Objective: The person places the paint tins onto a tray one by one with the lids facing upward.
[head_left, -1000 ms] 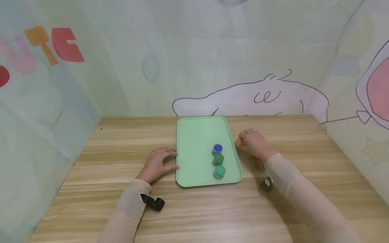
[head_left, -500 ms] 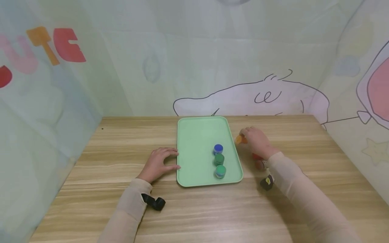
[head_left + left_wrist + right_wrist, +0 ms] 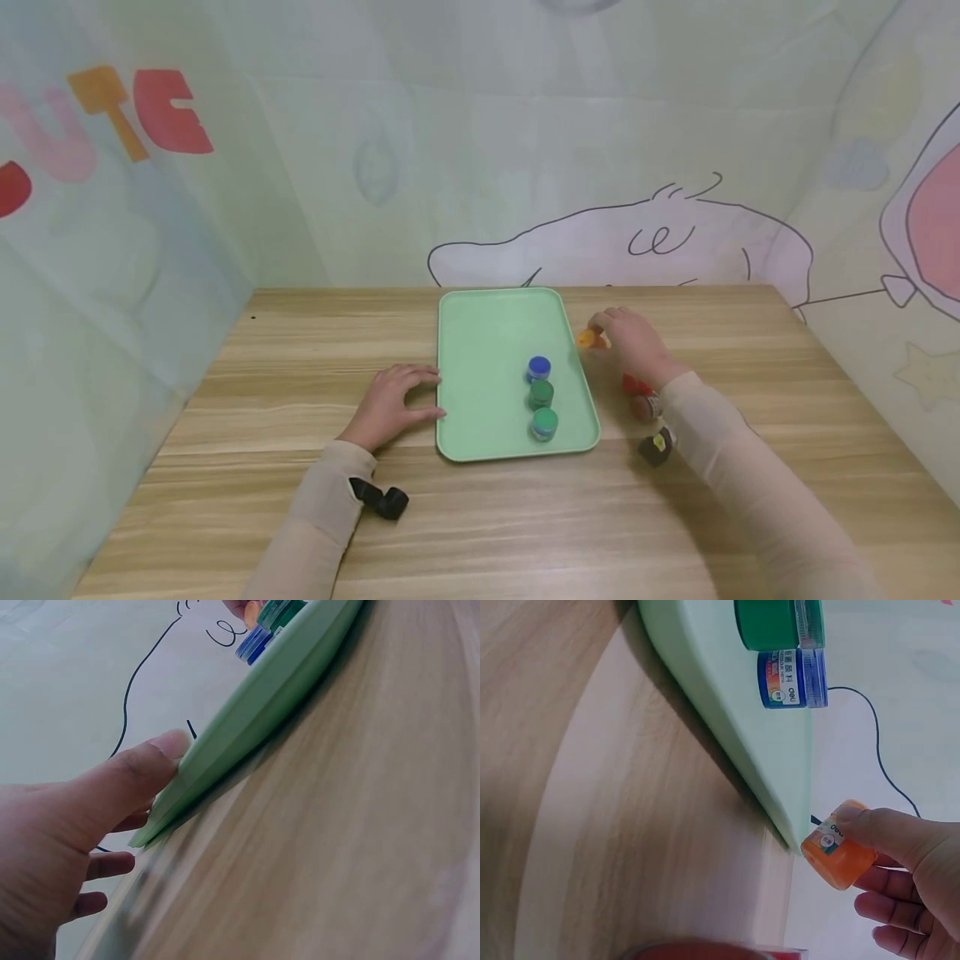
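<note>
My right hand (image 3: 633, 343) pinches an orange paint jar (image 3: 840, 851) between thumb and fingers, beside the right edge of a pale green tray (image 3: 483, 333). Tilted in the right wrist view, the jar shows part of its label. Inside the tray, a blue paint jar (image 3: 538, 369), a dark green paint jar (image 3: 541, 394) and a lighter green paint jar (image 3: 544, 424) line up along the right side. At the tray's left edge rests my left hand (image 3: 386, 407), thumb and fingers spread, the thumb tip touching the rim (image 3: 206, 761).
Near my right wrist, a red jar (image 3: 636, 385) and a brownish-red jar (image 3: 647, 407) lie on the wooden table (image 3: 480, 533), partly behind the sleeve. Black wrist cameras jut from both sleeves. A printed cloth wall (image 3: 480, 167) stands behind the table.
My right hand has moved slightly away from me with the orange paint jar and turned it, uncovering more of the red jar. The left hand keeps its place at the tray.
</note>
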Action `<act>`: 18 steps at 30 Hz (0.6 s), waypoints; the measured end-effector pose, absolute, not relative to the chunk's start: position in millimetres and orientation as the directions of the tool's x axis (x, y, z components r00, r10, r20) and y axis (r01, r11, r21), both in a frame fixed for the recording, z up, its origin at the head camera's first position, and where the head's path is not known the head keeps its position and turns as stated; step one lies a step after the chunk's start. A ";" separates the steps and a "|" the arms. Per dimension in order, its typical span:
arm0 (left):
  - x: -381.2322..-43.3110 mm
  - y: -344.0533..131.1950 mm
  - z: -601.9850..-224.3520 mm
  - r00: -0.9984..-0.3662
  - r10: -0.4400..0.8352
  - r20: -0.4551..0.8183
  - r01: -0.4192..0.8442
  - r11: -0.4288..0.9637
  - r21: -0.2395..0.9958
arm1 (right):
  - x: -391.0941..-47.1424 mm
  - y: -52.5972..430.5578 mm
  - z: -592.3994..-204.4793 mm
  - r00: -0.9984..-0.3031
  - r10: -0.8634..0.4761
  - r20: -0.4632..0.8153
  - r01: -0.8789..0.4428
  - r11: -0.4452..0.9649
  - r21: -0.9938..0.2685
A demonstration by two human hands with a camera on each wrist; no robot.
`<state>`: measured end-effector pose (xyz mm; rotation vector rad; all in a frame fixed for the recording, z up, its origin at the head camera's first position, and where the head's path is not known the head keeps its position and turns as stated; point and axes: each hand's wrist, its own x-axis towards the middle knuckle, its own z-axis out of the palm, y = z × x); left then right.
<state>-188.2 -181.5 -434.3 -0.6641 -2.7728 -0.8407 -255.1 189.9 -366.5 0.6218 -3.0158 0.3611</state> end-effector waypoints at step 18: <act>-189.7 -182.6 -435.6 -0.890 0.365 0.274 0.456 0.745 0.488 | -258.0 170.5 -367.1 -0.924 -0.379 0.042 -0.368 0.858 -0.360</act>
